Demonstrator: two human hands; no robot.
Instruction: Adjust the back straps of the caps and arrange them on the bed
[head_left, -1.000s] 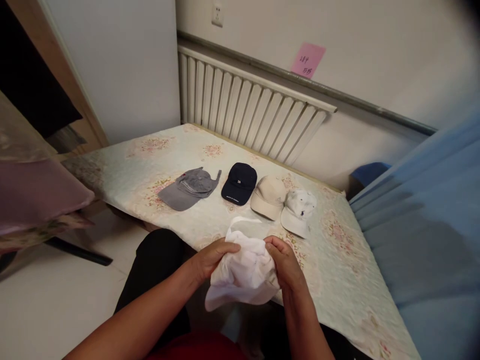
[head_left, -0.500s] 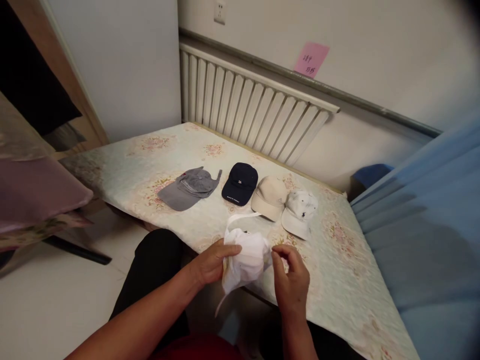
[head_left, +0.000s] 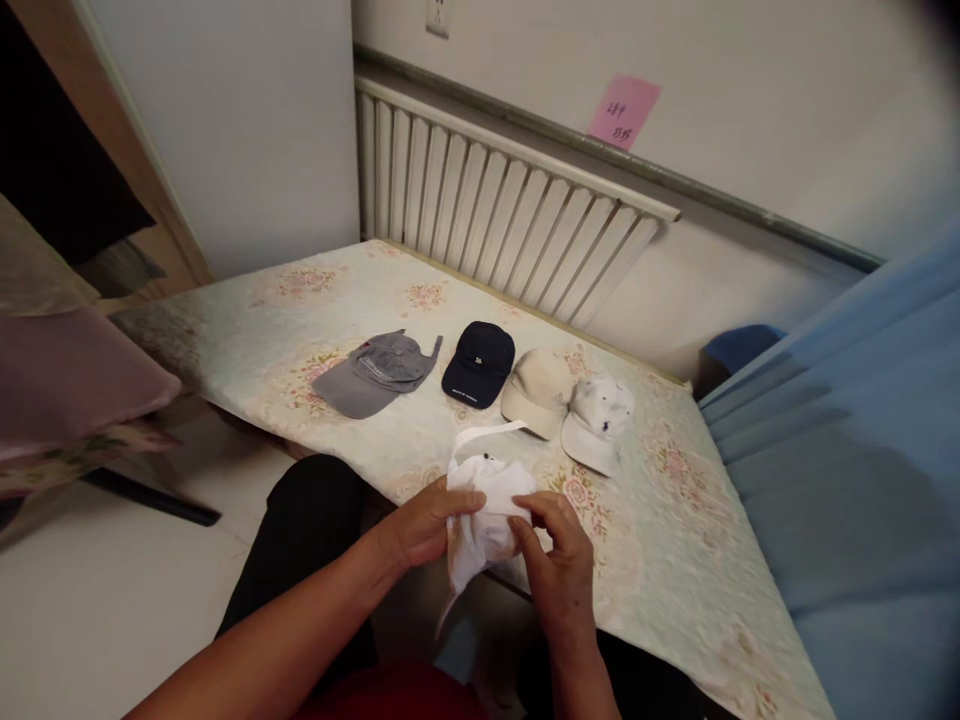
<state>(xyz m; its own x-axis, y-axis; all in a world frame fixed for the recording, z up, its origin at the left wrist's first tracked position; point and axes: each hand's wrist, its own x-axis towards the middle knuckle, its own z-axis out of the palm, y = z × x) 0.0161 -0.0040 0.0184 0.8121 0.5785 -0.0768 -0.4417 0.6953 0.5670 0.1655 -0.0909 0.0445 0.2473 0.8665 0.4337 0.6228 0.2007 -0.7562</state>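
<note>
A crumpled white cap (head_left: pixel 487 490), with one loose strap curving up and another hanging down, is held over the near edge of the bed. My left hand (head_left: pixel 427 520) is closed on its left side, thumb on top. On the right side, the thumb and fingers of my right hand (head_left: pixel 555 540) pinch the fabric. Beyond my hands lie a grey cap (head_left: pixel 379 370) with its back strap undone, a navy cap (head_left: pixel 480 362), a beige cap (head_left: pixel 538 390) and a white cap with a small dark logo (head_left: pixel 600 420). The last two touch or nearly touch.
The caps lie on a flowered bed cover (head_left: pixel 660 540). A radiator (head_left: pixel 495 200) runs along the wall behind, with a pink note (head_left: pixel 624 110) above it. A blue curtain (head_left: pixel 847 450) hangs at the right. Pink cloth (head_left: pixel 82 380) hangs at the left.
My right hand has moved left onto the held white cap and now pinches its right side; before, it was at the cap's right edge. My left hand keeps its grip.
</note>
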